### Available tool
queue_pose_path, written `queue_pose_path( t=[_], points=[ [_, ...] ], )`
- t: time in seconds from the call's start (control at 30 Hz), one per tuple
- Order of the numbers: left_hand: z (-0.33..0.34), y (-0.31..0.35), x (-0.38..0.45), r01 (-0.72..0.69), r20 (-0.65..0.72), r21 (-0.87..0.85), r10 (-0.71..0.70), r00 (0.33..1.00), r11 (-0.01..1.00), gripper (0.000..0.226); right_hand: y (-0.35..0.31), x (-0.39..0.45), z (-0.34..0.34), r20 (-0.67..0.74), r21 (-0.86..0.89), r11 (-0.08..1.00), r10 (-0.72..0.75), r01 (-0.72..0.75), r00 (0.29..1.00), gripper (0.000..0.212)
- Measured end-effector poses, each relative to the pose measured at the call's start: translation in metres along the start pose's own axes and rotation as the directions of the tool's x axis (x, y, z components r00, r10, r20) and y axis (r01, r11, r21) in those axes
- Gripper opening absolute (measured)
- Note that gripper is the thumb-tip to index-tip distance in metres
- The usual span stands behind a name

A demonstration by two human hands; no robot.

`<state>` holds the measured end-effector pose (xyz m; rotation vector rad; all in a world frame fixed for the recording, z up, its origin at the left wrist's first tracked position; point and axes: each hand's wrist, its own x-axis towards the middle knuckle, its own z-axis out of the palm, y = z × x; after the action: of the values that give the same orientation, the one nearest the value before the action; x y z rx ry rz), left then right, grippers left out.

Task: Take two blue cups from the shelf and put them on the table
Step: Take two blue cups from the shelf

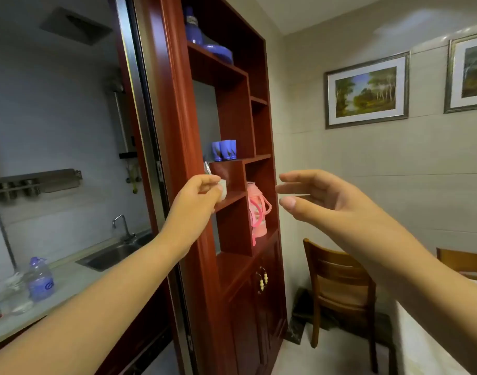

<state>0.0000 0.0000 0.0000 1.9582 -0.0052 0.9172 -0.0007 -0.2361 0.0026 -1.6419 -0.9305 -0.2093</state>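
Three small glossy blue cups [224, 150] stand clustered on the red-brown wooden shelf [256, 158], at twelve o'clock from the hands. Left hand [198, 197] pinches a small white cup [222, 188]; right hand [317, 196] hovers with fingers spread at three o'clock.

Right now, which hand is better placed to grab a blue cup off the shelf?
Right, probably. The right hand is open and empty. The left hand sits nearer below the blue cups, but its fingers are closed on a small white cup.
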Motion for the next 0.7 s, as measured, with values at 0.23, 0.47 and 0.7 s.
queue_pose_path(
  t=[0.23,0.47,0.7],
  points=[
    [0.023,-0.056,0.078,0.024,0.026,-0.102,-0.021,0.999,0.994,0.023,0.059,0.105,0.019,-0.006,0.045,0.999,0.025,-0.025,1.000,0.048],
    [0.042,-0.106,0.167,0.014,0.039,-0.137,-0.009,0.999,0.990,0.022,0.129,0.201,0.029,-0.089,0.095,0.995,0.048,-0.039,0.995,0.050],
    [0.084,-0.150,0.235,0.028,0.032,-0.168,-0.023,0.999,0.985,0.035,0.194,0.273,0.017,-0.159,0.091,0.992,0.104,-0.091,0.982,0.036]
  ],
)
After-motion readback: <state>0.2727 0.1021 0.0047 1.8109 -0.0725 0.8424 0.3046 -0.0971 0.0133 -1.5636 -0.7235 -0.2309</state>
